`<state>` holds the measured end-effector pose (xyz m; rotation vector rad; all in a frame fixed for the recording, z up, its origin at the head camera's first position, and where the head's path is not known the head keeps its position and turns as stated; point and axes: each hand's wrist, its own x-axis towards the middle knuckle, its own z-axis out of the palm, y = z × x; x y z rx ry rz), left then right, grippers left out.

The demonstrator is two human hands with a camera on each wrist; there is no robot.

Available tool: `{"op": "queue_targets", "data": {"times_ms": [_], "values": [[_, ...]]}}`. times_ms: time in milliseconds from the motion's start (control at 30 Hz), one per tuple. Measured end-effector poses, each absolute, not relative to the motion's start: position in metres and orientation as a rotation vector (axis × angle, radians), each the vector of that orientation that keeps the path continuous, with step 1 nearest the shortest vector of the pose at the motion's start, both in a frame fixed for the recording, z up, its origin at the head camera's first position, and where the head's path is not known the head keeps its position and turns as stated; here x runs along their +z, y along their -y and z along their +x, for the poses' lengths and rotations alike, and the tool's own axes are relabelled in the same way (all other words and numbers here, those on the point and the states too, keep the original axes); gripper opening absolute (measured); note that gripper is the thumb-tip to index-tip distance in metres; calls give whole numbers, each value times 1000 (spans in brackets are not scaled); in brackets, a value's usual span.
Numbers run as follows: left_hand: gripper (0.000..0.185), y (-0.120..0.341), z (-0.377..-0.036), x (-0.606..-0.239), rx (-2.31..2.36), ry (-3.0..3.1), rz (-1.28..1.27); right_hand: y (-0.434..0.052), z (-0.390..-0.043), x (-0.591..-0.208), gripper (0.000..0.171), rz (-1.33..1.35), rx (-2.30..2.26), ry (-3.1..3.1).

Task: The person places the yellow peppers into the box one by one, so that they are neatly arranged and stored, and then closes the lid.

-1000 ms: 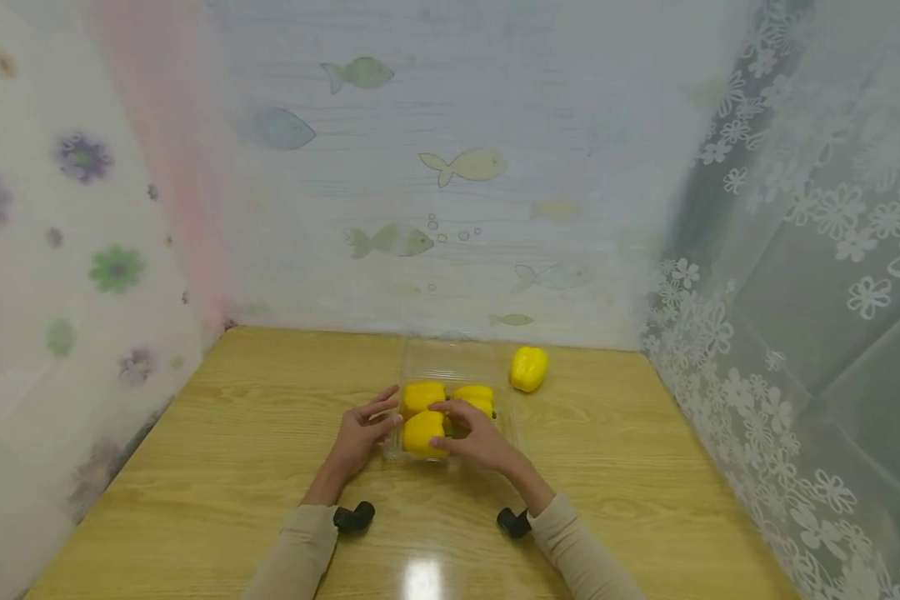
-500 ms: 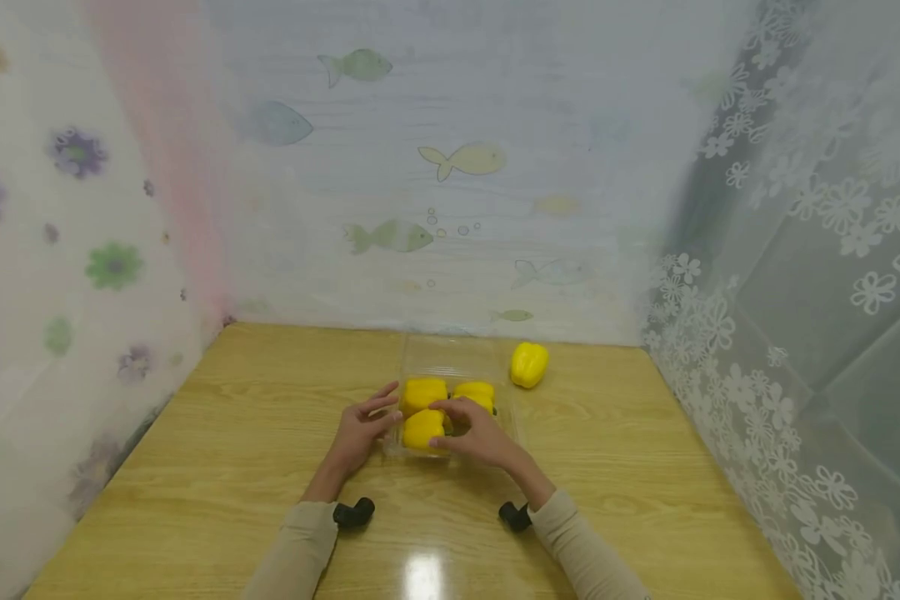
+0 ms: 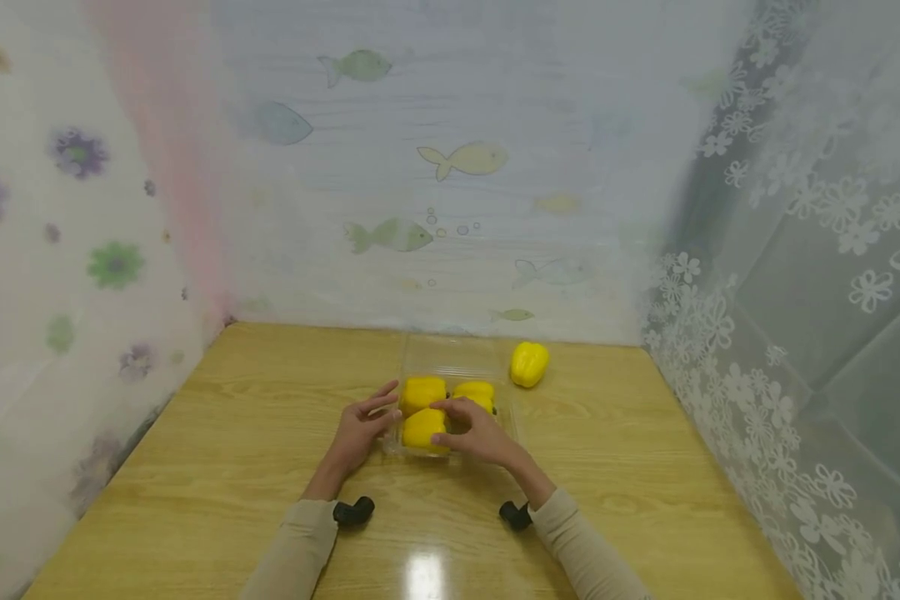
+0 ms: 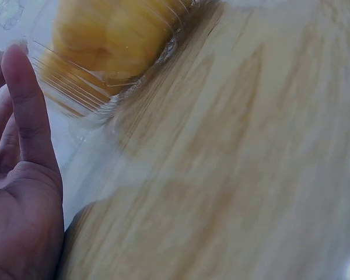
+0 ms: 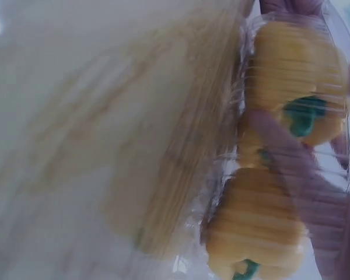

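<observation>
A clear plastic clamshell box (image 3: 450, 367) sits on the wooden table (image 3: 217, 450) just ahead of the person, its see-through lid lying open toward the far wall. Three yellow bell peppers lie inside it: a near pepper (image 3: 422, 429) at the near left, a second pepper (image 3: 422, 392) behind it at the far left, and a third pepper (image 3: 474, 393) at the far right. A fourth loose pepper (image 3: 528, 364) rests on the table outside the box, just beyond its far right corner and near the back wall. The left hand (image 3: 360, 429) lies against the left side of the box with its fingers straight and spread, gripping nothing; the left wrist view shows those fingers (image 4: 23, 116) extended beside the ribbed plastic wall. The right hand (image 3: 480, 433) reaches over the near right part of the box, its fingers bent over the near pepper and touching it; whether it truly grips it cannot be told. The right wrist view shows two peppers with green stems through the ribbed plastic. No brand, label or readable writing appears on the box or anywhere else.
</observation>
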<state>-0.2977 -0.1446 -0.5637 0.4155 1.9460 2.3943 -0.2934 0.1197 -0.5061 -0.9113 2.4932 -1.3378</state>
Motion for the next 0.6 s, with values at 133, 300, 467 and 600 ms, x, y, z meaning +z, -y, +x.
{"op": "queue_targets", "data": {"times_ms": [133, 300, 467, 600], "values": [[43, 144, -298, -564, 2418, -1924, 412, -121, -293, -508, 55, -928, -1304, -2459], [46, 145, -299, -565, 2452, -1867, 441, -119, -295, -510, 52, -939, -1315, -2432], [46, 145, -299, -565, 2468, -1837, 452, -119, -294, -510, 52, -913, -1343, -2417], [46, 144, -299, -565, 2466, -1848, 465, -121, -295, -510, 47, -944, -1393, -2356]]}}
